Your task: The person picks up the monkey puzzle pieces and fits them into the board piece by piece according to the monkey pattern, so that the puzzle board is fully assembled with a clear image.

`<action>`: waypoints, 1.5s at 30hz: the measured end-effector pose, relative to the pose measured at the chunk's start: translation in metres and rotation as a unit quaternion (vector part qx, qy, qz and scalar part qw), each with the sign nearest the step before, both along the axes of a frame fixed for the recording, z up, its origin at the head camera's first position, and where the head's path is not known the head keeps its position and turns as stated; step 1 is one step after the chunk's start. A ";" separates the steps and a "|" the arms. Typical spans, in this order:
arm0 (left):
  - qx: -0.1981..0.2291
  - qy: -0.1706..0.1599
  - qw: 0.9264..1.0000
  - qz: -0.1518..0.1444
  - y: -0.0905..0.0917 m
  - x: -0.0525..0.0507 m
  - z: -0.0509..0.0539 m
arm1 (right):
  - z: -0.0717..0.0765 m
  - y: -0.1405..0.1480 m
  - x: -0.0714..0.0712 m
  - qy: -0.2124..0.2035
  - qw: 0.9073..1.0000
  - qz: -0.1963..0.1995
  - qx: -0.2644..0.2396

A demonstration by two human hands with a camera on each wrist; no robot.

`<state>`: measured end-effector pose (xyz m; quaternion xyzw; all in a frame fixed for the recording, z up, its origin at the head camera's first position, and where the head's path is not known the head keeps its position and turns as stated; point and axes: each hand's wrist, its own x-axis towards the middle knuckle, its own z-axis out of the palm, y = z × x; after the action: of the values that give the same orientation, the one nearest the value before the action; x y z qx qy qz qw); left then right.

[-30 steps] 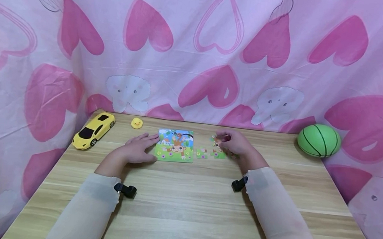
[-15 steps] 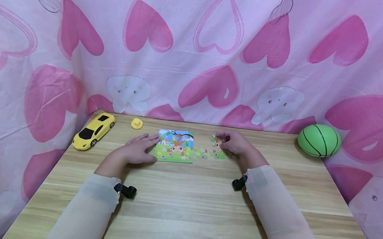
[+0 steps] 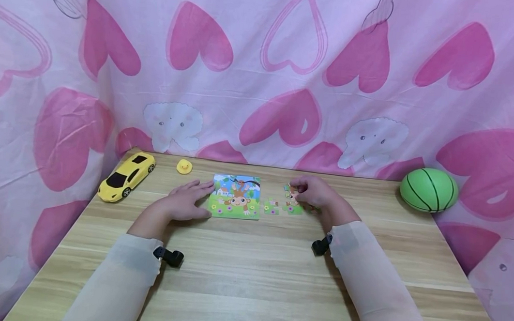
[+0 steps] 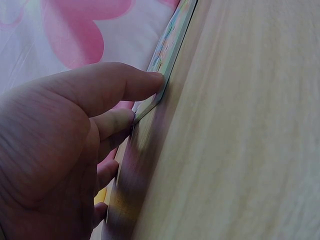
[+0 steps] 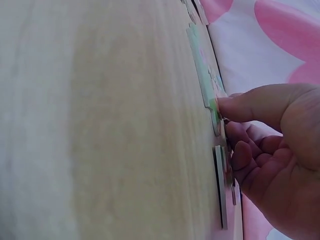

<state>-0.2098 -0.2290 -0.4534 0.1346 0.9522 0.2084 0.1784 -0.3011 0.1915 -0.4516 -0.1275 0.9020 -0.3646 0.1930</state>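
Observation:
A square puzzle board (image 3: 235, 198) with a monkey scene lies flat on the table. My left hand (image 3: 185, 203) spreads along its left side; in the left wrist view the thumb (image 4: 142, 84) touches the board's near corner and the index finger its side edge. To the board's right, a small puzzle piece (image 3: 272, 208) lies apart beside a cluster of joined puzzle pieces (image 3: 293, 209). Over that cluster my right hand (image 3: 318, 192) pinches a puzzle piece between thumb (image 5: 245, 106) and fingers, which hide most of it. More pieces (image 5: 220, 187) lie under the right hand.
A yellow toy car (image 3: 127, 177) and a small yellow rubber duck (image 3: 184, 166) stand at the back left. A green ball (image 3: 429, 190) with black lines is at the back right. A pink heart-patterned curtain (image 3: 281, 113) hangs behind the wooden table (image 3: 242, 276).
My right fingers have shifted very slightly over the joined pieces. The left hand and the board stay in place.

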 end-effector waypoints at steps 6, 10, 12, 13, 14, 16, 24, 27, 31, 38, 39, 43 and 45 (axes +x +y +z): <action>-0.001 0.004 1.000 -0.002 0.000 0.000 -0.001 | 0.001 0.000 0.000 -0.001 1.000 0.005 0.010; 0.000 0.003 1.000 -0.001 0.001 0.001 0.001 | 0.001 0.000 0.000 -0.007 1.000 0.000 0.010; -0.001 0.002 1.000 0.000 0.001 0.001 0.001 | 0.001 -0.001 0.000 -0.010 1.000 -0.003 0.011; -0.001 0.002 1.000 0.000 0.002 0.001 0.001 | 0.001 -0.001 0.000 -0.015 1.000 -0.007 0.008; -0.002 0.001 1.000 0.000 0.002 0.001 0.001 | 0.001 -0.001 0.000 -0.015 1.000 -0.009 0.005; -0.002 0.001 1.000 0.001 0.002 0.001 0.002 | 0.002 -0.002 0.000 -0.010 1.000 -0.015 0.004; -0.004 0.002 1.000 0.001 0.001 0.001 0.001 | 0.001 -0.007 0.000 -0.008 1.000 -0.024 0.002; -0.002 0.002 1.000 0.002 0.001 0.002 0.002 | 0.003 -0.007 0.001 -0.024 0.999 -0.029 -0.005; 0.001 -0.001 1.000 0.004 0.001 0.003 0.004 | 0.004 -0.007 0.002 -0.012 1.000 -0.017 0.008; -0.002 -0.001 1.000 0.002 0.002 0.003 0.004 | 0.005 -0.009 0.000 0.022 0.999 0.004 0.038; -0.001 -0.001 1.000 0.001 0.002 0.003 0.004 | 0.004 -0.009 0.000 0.022 0.999 0.004 0.039; 0.002 0.000 1.000 0.002 0.001 0.003 0.003 | 0.003 -0.011 -0.001 0.019 0.999 0.000 0.040; 0.003 -0.001 1.000 0.002 0.001 0.003 0.002 | 0.003 -0.012 -0.002 0.019 0.999 -0.003 0.038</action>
<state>-0.2072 -0.2278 -0.4509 0.1331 0.9518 0.2113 0.1782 -0.3027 0.1799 -0.4490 -0.1240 0.9191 -0.3282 0.1793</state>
